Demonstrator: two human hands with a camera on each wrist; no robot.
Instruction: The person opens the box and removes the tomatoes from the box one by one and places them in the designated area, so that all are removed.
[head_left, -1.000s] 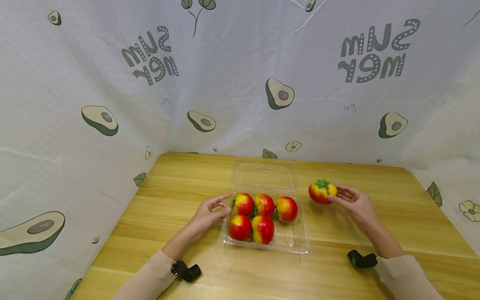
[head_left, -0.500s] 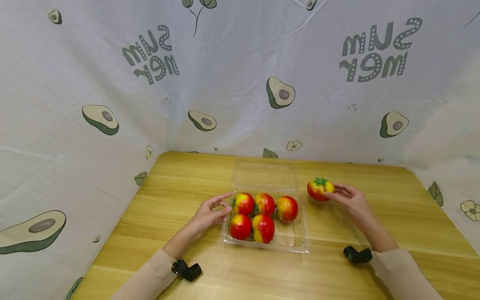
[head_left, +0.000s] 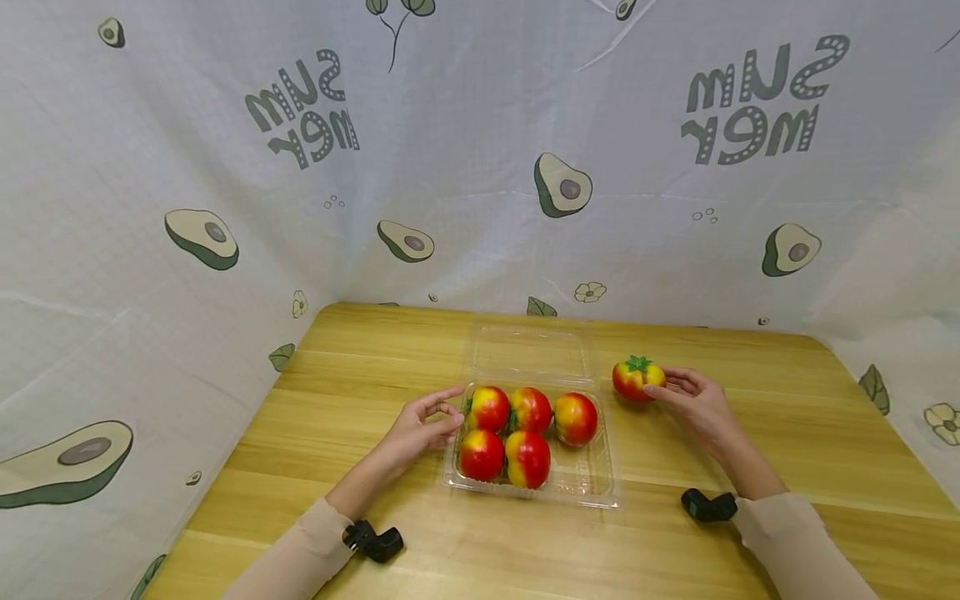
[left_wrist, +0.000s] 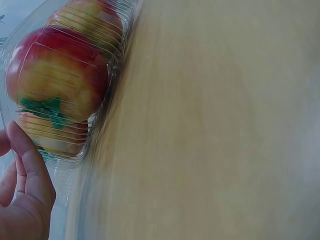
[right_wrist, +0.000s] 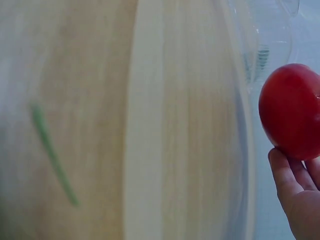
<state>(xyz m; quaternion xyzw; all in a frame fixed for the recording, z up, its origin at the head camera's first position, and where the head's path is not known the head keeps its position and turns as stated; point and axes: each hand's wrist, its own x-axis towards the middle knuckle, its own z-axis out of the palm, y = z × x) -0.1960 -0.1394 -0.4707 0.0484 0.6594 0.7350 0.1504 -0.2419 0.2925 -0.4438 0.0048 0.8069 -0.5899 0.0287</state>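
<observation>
In the head view, my right hand (head_left: 699, 406) holds a red-and-yellow tomato (head_left: 633, 381) with a green leafy top, to the right of a clear plastic box (head_left: 581, 479). Fingers and thumb press its right side. The right wrist view shows the tomato (right_wrist: 292, 112) above my fingertips, its leafy top out of sight. My left hand (head_left: 420, 423) is at the box's left side, thumb and fingers at its rim. The left wrist view shows the left hand (left_wrist: 27, 187) touching the rim below ribbed clear plastic. Several similar tomatoes (head_left: 528, 458) sit in the box.
The box's clear lid (head_left: 528, 350) lies folded back behind it. Bare base shows in the box's front right corner. A wooden table (head_left: 337, 350) carries everything, with a white avocado-print cloth (head_left: 480, 150) hanging behind. A black camera (head_left: 373, 542) is on the left wrist.
My right hand has moved slightly left with the tomato, bringing it nearer to the box. The left hand and the box have stayed in place.
</observation>
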